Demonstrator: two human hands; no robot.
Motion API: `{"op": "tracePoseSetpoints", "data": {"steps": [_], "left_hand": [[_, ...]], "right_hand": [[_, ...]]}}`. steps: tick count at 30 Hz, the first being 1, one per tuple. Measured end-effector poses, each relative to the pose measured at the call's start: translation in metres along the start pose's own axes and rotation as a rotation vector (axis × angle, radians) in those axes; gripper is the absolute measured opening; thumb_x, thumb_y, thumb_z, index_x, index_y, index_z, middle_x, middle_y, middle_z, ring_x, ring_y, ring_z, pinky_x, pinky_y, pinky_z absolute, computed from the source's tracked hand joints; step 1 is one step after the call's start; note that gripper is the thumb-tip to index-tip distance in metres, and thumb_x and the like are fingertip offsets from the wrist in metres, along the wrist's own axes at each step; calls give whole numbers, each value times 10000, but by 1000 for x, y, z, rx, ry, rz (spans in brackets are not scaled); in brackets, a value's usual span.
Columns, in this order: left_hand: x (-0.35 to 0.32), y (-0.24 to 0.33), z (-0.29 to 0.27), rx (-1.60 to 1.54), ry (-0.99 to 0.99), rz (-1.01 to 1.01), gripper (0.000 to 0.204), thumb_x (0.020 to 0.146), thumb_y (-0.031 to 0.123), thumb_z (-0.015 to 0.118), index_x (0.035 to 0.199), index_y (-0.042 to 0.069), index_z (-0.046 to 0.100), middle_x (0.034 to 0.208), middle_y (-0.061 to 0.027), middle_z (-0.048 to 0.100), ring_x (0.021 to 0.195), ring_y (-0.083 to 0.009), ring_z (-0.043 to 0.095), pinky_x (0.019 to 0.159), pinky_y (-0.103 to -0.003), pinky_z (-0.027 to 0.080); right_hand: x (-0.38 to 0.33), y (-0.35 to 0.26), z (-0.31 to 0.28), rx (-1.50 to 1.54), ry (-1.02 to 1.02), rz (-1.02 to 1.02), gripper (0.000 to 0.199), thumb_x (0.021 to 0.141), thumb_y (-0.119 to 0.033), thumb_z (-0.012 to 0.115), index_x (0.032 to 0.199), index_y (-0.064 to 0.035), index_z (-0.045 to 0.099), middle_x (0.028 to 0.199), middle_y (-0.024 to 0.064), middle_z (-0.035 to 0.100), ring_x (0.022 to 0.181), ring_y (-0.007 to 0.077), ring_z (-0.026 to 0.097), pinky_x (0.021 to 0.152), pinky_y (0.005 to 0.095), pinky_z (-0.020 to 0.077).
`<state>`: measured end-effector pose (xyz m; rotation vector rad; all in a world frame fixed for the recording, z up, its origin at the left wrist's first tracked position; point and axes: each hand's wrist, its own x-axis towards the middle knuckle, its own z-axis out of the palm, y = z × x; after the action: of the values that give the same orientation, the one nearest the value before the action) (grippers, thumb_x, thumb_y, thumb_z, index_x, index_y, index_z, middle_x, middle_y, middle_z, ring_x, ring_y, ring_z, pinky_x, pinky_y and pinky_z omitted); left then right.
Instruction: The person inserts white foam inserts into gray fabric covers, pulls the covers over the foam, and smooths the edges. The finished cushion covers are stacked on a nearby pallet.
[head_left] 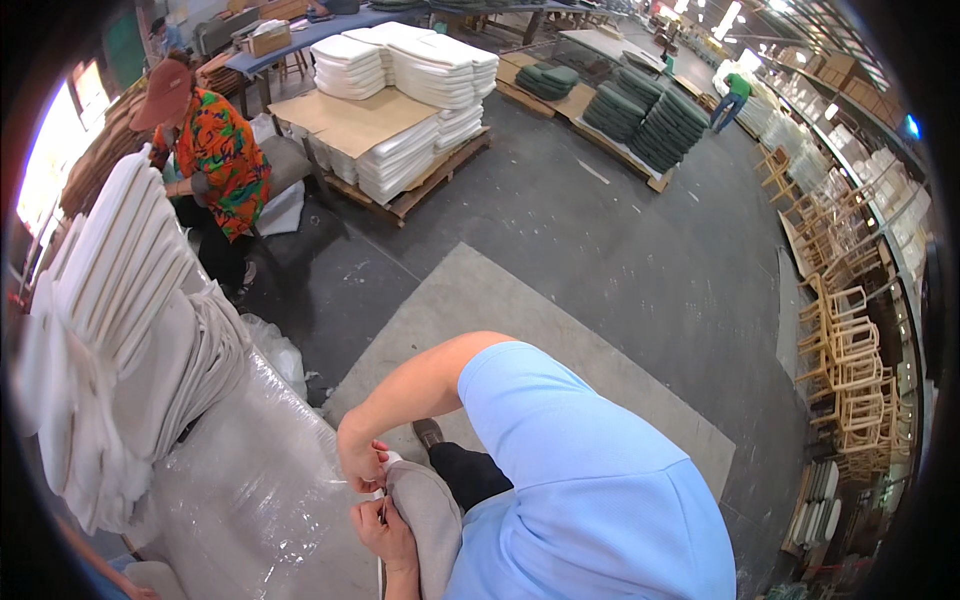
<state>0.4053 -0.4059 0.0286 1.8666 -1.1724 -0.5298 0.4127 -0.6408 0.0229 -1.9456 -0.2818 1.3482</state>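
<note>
A grey fabric cushion (428, 520) hangs in front of my blue shirt, by my dark trouser leg. My left hand (360, 455) pinches its top corner, with the bare forearm coming from the blue sleeve. Just below, my right hand (385, 535) grips the cushion's edge, fingers closed on the fabric. Both hands are right beside a clear plastic sheet (265, 470) that covers a stack at my left.
A tall pile of white cushions (120, 320) leans at left. A person in a bright patterned shirt and cap (205, 150) bends beyond it. Pallets of white cushions (410, 100) and green cushions (640, 110) stand farther off. Wooden chair frames (845, 340) line the right side.
</note>
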Motion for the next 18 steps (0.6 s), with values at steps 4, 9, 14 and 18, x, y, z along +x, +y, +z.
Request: {"op": "tracePoseSetpoints", "data": {"steps": [4,9,14,18], "left_hand": [[-1,4,2,7,-18,15,104,936,49,725,895,-10,649,893,-149,587,869,-326,583,764,-424,476],[1,-7,-2,70,10,80,115,942,41,725,888,-13,639,859,-91,553,822,-228,543,721,-375,445],[22,-13,-5,-308,-11,-353,123,991,119,733,972,17,667,938,-50,628,913,-155,562,813,-332,474],[33,-30,-6,-634,-136,-662,155,982,127,764,1063,9,705,1026,-53,707,944,-128,610,859,-289,490]], "right_hand": [[-5,5,12,82,43,-4,289,871,-215,763,1142,-208,663,965,20,624,852,214,609,751,426,538],[-11,5,19,130,209,-70,240,881,-227,754,1109,-167,708,928,33,674,822,232,648,740,429,551],[-6,7,49,-110,730,-191,195,874,-199,746,1026,-75,738,960,134,740,881,311,707,747,458,551],[-12,5,65,-140,992,-203,147,885,-190,747,941,-54,741,944,149,736,907,357,700,772,464,546]]}}
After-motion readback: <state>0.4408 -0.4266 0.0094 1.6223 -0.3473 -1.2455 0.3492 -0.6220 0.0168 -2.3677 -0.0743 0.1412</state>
